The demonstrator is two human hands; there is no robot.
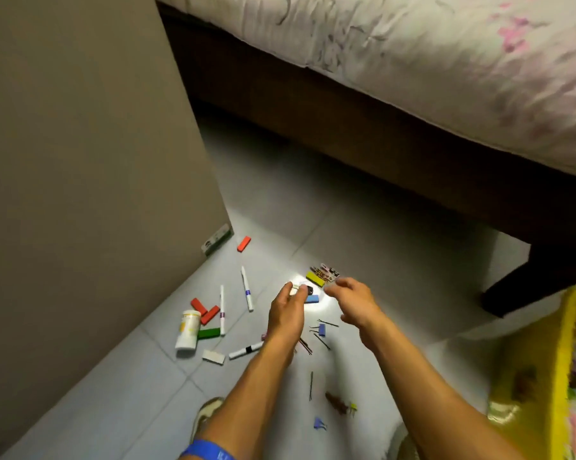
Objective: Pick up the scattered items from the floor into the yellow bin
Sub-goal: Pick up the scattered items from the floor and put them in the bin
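Small items lie scattered on the grey tiled floor. My left hand [288,310] reaches forward with its fingertips pinched on a small white piece [296,288], a dark bit beside it. Just past it lies a blue block [312,298]. My right hand [354,302] hovers with fingers apart and nothing in it, close to a yellow block [315,279] and a patterned card [328,272]. The yellow bin [560,370] stands at the right edge with several things inside. White markers [247,288], red blocks [204,310] and a white bottle [187,330] lie to the left.
A beige cabinet side [91,161] walls off the left. A bed with a dark wooden frame [379,134] and a leg [512,287] runs across the right. Hairpins [321,340], blue binder clips [319,423] and a brown toy [336,403] lie near my arms.
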